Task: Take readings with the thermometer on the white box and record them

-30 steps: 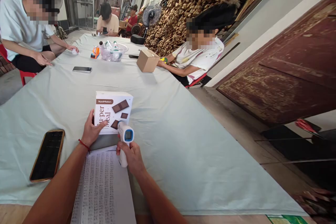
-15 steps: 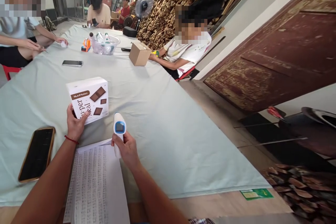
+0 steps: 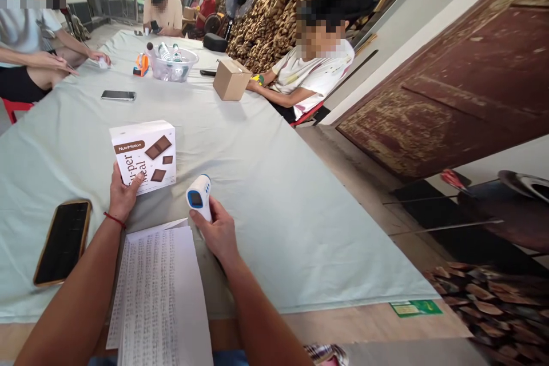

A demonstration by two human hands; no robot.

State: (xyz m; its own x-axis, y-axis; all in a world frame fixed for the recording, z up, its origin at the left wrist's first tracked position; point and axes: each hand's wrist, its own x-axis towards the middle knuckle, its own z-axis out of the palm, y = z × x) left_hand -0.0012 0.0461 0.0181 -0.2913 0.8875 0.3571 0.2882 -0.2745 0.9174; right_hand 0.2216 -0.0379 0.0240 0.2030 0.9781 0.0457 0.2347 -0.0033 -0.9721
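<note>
My left hand (image 3: 124, 191) is closed on the lower left corner of a white snack box (image 3: 148, 154) that carries brown bar pictures and the word NutriMotion. The box is held upright and tilted a little. In my right hand (image 3: 221, 231) is a white infrared thermometer (image 3: 199, 194) with a blue-rimmed screen, gripped by its handle, which my fingers partly hide. Written sheets of paper (image 3: 160, 291) lie between my forearms at the table's near edge. To the left of my left forearm rests a phone in a tan case (image 3: 63, 243).
A pale green cloth (image 3: 300, 240) covers the table. Farther off are a second phone (image 3: 118, 95), an orange tape dispenser (image 3: 140, 65), a clear basin (image 3: 174, 71) of bottles and a cardboard box (image 3: 231, 80). People sit along both sides and at the far end. Firewood (image 3: 274, 17) is piled behind.
My right hand has moved slightly right and turned the thermometer, so its screen now faces left and its side buttons show. The snack box stays in my left hand, nearly unmoved.
</note>
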